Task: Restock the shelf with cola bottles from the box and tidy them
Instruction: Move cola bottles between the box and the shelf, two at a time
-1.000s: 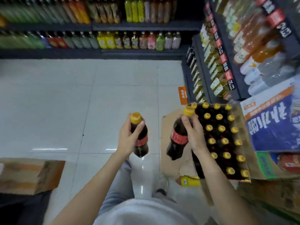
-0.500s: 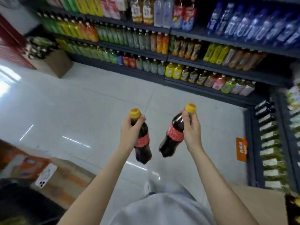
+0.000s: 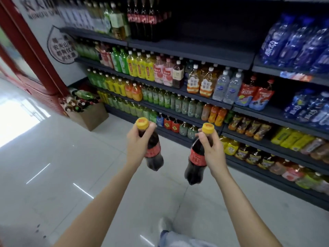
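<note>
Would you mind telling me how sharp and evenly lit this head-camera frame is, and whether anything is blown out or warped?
In the head view, both cola bottles, in the left hand and the right hand, are fairly sharp; the shelves bow from the wide-angle lens and smear towards the upper left; daylight blows out the floor at the left edge, and ceiling lights leave streaks of glare on the tiles.

each hand (image 3: pixel 137 145) (image 3: pixel 212 150) gripping a cola bottle (image 3: pixel 154 150) (image 3: pixel 195 161), shelves (image 3: pixel 192 50) somewhat blurred

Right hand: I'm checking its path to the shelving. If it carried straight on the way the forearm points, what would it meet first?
Probably the low shelf of small bottles just beyond the right hand and its cola bottle. The way before that looks free, though depth is unclear.
</note>
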The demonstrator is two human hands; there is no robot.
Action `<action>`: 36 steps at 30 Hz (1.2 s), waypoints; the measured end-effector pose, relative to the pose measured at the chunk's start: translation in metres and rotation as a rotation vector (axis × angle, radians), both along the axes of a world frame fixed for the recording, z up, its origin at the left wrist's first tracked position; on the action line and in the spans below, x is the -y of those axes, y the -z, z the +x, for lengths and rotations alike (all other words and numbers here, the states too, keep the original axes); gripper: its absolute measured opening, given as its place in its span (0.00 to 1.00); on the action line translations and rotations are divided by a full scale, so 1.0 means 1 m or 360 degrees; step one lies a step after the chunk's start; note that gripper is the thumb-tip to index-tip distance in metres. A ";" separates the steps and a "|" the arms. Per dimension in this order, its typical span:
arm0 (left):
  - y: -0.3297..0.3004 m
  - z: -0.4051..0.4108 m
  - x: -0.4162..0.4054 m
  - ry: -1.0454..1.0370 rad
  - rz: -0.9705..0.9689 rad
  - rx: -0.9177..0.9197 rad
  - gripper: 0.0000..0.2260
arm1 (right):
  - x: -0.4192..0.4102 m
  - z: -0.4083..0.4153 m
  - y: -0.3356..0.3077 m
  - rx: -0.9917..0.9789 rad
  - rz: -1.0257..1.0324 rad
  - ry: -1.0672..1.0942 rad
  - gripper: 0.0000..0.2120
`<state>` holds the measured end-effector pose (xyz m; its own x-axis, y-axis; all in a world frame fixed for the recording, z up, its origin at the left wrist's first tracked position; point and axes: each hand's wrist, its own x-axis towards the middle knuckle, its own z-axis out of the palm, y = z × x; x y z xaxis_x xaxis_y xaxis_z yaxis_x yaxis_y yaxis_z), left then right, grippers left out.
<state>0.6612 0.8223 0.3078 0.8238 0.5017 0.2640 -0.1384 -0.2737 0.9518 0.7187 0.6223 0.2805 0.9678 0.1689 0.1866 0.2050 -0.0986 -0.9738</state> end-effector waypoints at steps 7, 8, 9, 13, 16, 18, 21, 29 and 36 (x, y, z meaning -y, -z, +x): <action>-0.060 0.180 -0.104 0.0009 -0.0367 0.0308 0.11 | -0.103 0.172 -0.049 0.0084 0.0160 0.0108 0.18; -0.063 0.203 -0.119 0.0099 -0.0331 0.0344 0.12 | -0.116 0.194 -0.053 0.0106 0.0178 0.0133 0.20; -0.064 0.225 -0.133 0.0196 -0.0235 0.0347 0.14 | -0.128 0.217 -0.056 0.0130 0.0205 0.0159 0.20; -0.071 0.322 -0.180 0.0488 0.0120 0.0317 0.25 | -0.169 0.309 -0.067 0.0289 0.0301 0.0300 0.19; -0.087 0.401 -0.205 0.0655 0.0255 0.0448 0.18 | -0.199 0.377 -0.082 0.0475 0.0304 0.0441 0.16; -0.099 0.455 -0.217 0.0706 0.0335 0.0537 0.17 | -0.218 0.421 -0.097 0.0535 0.0338 0.0519 0.10; -0.113 0.527 -0.232 0.0697 0.0372 0.0635 0.17 | -0.243 0.478 -0.115 0.0667 0.0340 0.0630 0.06; -0.115 0.667 -0.238 0.0717 0.0395 0.0713 0.18 | -0.277 0.597 -0.137 0.0744 0.0192 0.0778 0.07; -0.097 0.731 -0.228 0.0666 0.0443 0.0658 0.20 | -0.282 0.657 -0.129 0.0735 0.0015 0.0769 0.05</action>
